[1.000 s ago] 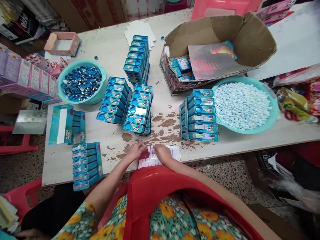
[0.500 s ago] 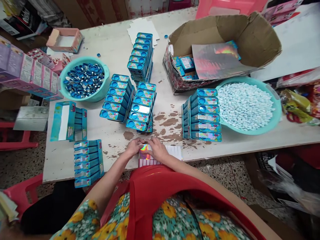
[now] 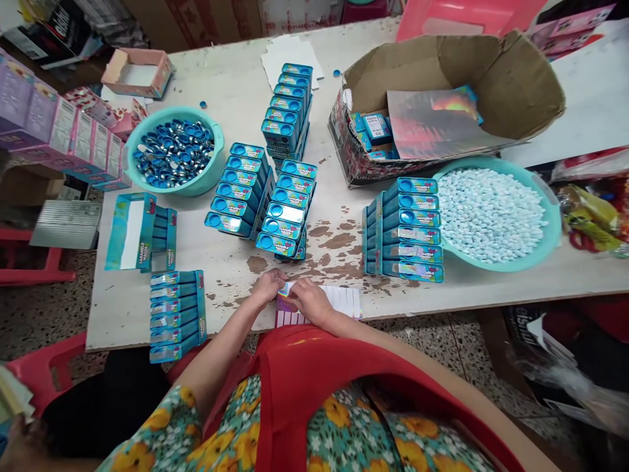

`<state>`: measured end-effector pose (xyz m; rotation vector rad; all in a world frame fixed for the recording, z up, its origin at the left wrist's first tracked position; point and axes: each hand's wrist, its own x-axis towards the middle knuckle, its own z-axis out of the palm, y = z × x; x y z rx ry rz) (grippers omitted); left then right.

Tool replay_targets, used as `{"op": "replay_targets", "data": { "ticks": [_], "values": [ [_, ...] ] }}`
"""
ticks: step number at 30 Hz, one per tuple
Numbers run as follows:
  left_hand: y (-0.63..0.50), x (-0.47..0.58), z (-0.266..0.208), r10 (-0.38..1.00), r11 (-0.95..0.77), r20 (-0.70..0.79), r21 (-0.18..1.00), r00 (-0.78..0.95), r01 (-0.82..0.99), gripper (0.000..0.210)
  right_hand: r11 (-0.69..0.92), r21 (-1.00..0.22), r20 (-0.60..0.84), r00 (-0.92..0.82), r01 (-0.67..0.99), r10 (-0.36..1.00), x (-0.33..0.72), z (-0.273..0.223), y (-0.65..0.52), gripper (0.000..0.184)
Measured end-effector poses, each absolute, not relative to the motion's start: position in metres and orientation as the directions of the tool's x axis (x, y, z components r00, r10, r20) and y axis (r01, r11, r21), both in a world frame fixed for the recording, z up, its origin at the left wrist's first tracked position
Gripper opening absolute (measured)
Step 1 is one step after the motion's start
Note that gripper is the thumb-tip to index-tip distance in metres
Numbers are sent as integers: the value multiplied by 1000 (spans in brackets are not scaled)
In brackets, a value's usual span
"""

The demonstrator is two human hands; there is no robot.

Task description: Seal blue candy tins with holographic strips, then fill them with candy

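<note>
A sheet of shiny stickers (image 3: 346, 301) with white strips and a holographic, pinkish left part lies at the table's front edge, close to the red apron. My left hand (image 3: 269, 286) pinches at the sheet's upper left corner, fingers closed. My right hand (image 3: 311, 300) rests over the sheet's middle, its bent fingers closed on the holographic part; the fingertips are partly hidden. Beyond the hands stand blue candy tins (image 3: 279, 227) in display trays. To the right, another tray of tins (image 3: 403, 235) has shiny stickers on some of its tins.
A turquoise bowl of blue and silver lids (image 3: 219, 147) stands left, another of pale candies (image 3: 554, 216) right. An open cardboard box (image 3: 521, 85) holds blue boxes and a shiny sheet. More tins (image 3: 177, 316) stand at the left front edge; a person's hand (image 3: 24, 446) shows lower left.
The holographic part between my hands has turned and shows less of its rainbow shine. My left fingers have closed in at the corner. The whole view has shifted slightly.
</note>
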<state>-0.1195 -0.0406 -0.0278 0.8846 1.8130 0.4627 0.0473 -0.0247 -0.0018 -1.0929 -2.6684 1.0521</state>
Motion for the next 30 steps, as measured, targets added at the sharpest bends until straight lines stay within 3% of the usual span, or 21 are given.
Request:
{"op": "replay_targets", "data": {
  "ticks": [2, 5, 7, 10, 14, 17, 22, 26, 30],
  "values": [
    [-39, -119, -26, 746, 658, -629, 646, -219, 387, 15, 461, -683, -172, -737, 567, 653, 47, 2, -24, 2],
    [-43, -115, -12, 764, 639, -588, 628, -266, 445, 12, 304, -806, -152, -675, 507, 722, 54, 13, -22, 6],
    [-48, -107, 8, 825, 563, -502, 699, -257, 441, 19, 176, -863, -162, -590, 473, 791, 64, 27, -19, 7],
    [-50, -86, 42, 905, 415, -425, 864, -27, 287, 33, 43, -900, -195, -489, 435, 850, 86, 56, -14, 7],
    [-27, -52, 77, 845, 425, -453, 891, 285, 156, 32, 25, -872, -120, -264, 489, 957, 116, 97, -6, 10],
    [15, -26, 101, 837, 403, -403, 911, 370, 82, 29, 85, -802, 58, -65, 591, 996, 137, 121, 10, 12],
    [105, 19, 131, 862, 245, -243, 968, 445, 55, 26, 67, -730, 286, 215, 681, 934, 178, 135, 75, 11],
    [159, 47, 121, 882, 80, -135, 987, 452, 140, 15, -55, -725, 217, 303, 686, 928, 205, 122, 128, 10],
    [173, 59, 99, 875, 147, -177, 984, 450, 101, 14, -117, -812, 109, 345, 572, 932, 215, 105, 149, 9]
  ]
}}
